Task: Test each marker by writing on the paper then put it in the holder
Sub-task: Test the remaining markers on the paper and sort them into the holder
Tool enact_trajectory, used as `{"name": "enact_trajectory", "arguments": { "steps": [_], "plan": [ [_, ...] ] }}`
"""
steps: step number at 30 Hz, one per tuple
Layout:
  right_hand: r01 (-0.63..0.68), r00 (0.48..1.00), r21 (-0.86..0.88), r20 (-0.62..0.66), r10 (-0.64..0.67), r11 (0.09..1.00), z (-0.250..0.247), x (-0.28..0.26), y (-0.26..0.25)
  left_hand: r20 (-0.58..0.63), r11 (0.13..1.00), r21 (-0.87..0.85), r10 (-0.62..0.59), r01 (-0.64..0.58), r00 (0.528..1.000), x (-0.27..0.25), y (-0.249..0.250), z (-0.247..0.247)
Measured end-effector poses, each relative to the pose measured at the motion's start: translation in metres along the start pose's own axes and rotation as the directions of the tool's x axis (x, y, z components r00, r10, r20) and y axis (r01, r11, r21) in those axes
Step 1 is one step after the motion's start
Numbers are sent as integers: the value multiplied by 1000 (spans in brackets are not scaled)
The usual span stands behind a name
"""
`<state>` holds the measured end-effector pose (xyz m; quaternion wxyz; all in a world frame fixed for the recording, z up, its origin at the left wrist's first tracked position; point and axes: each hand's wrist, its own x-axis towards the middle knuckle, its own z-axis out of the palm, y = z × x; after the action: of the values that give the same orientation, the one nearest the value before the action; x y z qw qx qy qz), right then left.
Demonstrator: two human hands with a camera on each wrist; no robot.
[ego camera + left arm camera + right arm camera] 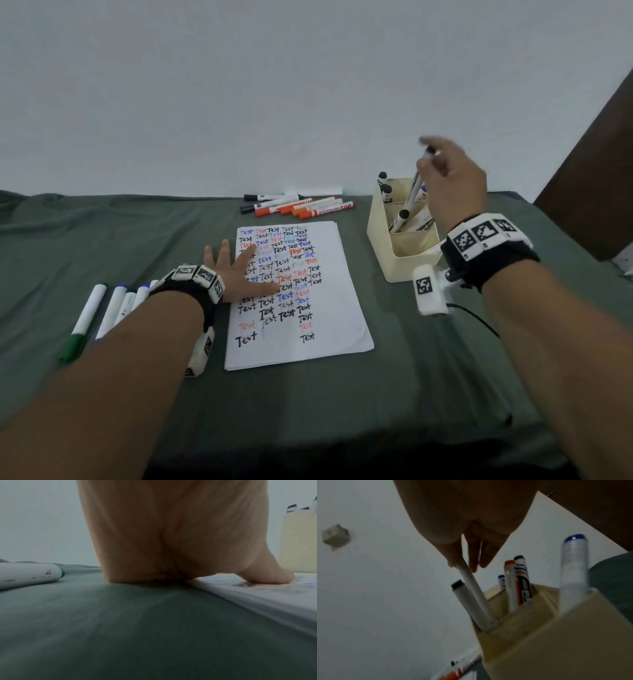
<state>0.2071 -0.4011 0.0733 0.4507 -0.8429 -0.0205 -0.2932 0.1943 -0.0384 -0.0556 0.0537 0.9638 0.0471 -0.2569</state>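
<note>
Right hand (452,178) fingers pinching white marker (415,192) over holder (404,260); left hand (236,270) fingers flat, outspread on paper (335,291).

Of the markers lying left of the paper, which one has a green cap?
The outermost marker, farthest left from the paper. Its near end is a dark green cap; the ones beside it show blue ends where visible.

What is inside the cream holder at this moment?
The holder has several capped markers standing in its back sections. The right hand lowers one more white marker into it. The front section looks empty, but its bottom is hidden by the wall.
</note>
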Motion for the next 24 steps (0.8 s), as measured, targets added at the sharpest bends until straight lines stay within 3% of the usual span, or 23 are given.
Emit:
{"name": "enact_trajectory", "arguments": {
  "steps": [3, 6, 10, 13, 15, 18, 22, 24],
  "plan": [
    [1, 987, -192, 156, 29, 981, 10, -10, 15, -8, 1000, -5, -2, 2, 1000, 2, -1, 1],
    [51, 986, -336, 169, 7, 940, 19, -19, 11, -20, 1000, -7, -5, 4, 1000, 5, -2, 2],
    [310, 948, -406, 202, -246, 860, 34, -36, -7, -22, 1000, -23, -9, 9, 1000, 7, -4, 4],
    [453, 869, -351, 381, -317, 820, 59, -45, -22, -20, 1000, -22, -15, 14, 1000, 6, -4, 3],
    [477, 809, -365, 538, -236, 799, 79, -46, -27, -13, 1000, -26, -9, 8, 1000, 3, -3, 2],
    [458, 738, -431, 672, -62, 777, 105, -40, -24, -5, 999, -35, 2, -2, 1000, -4, 0, -1],
    [475, 656, -572, 737, 165, 668, 135, -25, -15, -3, 1000, -26, 8, -8, 1000, -12, 3, -4],
    [488, 640, -612, 736, 223, 622, 149, -15, -17, 1, 1000, -27, 9, -9, 1000, -13, 3, -5]
  ]
}}
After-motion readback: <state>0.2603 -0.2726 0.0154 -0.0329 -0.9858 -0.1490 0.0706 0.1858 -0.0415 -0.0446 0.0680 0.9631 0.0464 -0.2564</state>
